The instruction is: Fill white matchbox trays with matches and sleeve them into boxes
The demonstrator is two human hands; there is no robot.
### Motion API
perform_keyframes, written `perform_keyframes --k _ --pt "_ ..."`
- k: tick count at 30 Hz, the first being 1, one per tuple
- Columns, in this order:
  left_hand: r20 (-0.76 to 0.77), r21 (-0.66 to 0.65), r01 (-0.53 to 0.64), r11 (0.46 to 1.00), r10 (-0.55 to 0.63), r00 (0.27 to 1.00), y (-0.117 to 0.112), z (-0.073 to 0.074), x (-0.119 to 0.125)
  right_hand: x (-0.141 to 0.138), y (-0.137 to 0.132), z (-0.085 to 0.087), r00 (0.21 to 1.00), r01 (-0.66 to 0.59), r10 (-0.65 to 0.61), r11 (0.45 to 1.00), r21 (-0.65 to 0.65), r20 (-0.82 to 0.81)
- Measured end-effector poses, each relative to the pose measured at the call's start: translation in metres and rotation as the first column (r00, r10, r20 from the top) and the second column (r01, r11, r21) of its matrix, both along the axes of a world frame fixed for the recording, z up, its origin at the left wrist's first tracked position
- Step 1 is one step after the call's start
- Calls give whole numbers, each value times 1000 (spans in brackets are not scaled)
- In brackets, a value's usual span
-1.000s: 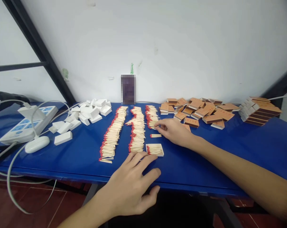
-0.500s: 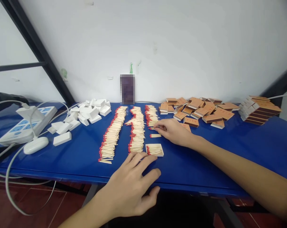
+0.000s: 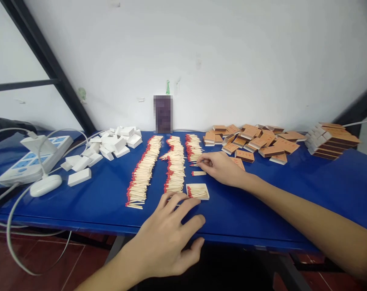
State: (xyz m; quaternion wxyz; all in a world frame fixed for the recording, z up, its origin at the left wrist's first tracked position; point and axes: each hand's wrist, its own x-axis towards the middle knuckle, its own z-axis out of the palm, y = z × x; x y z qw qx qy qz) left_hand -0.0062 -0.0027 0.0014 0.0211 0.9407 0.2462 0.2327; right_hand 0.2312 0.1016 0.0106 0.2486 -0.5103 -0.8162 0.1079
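Observation:
My right hand (image 3: 221, 167) pinches red-tipped matches at the near end of the right-hand row of matches (image 3: 193, 146); how many are between the fingertips is hidden. Just below its fingers lies a small group of matches (image 3: 199, 173). Closer to me, a white matchbox tray (image 3: 205, 188) holds several matches, their heads to the left. My left hand (image 3: 171, 234) is spread at the table's front edge, fingers apart, with fingertips beside the tray and over the near end of the middle row of matches (image 3: 175, 169). A longer row of matches (image 3: 145, 171) runs along the left.
White box trays (image 3: 116, 142) lie heaped at the back left of the blue table (image 3: 104, 206). Loose orange matchbox sleeves (image 3: 259, 139) and a stack of matchboxes (image 3: 331, 139) occupy the back right. A power strip (image 3: 34, 157) with white cables is on the left. A blurred dark rectangle (image 3: 163, 114) stands against the wall.
Hardly anything differs. The fingertips of my right hand have shifted very slightly at the end of the right-hand row; my left hand is almost where it was.

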Motion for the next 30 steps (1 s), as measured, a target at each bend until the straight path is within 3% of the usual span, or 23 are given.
perform_keyframes --k 21,30 --pt "-13 1 19 1000 -19 1000 0 -1 0 -7 -2 -2 990 82 -80 997 -13 119" --pt "-9 6 19 1000 -19 1000 0 -1 1 -9 -2 -3 988 136 -135 991 -13 74"
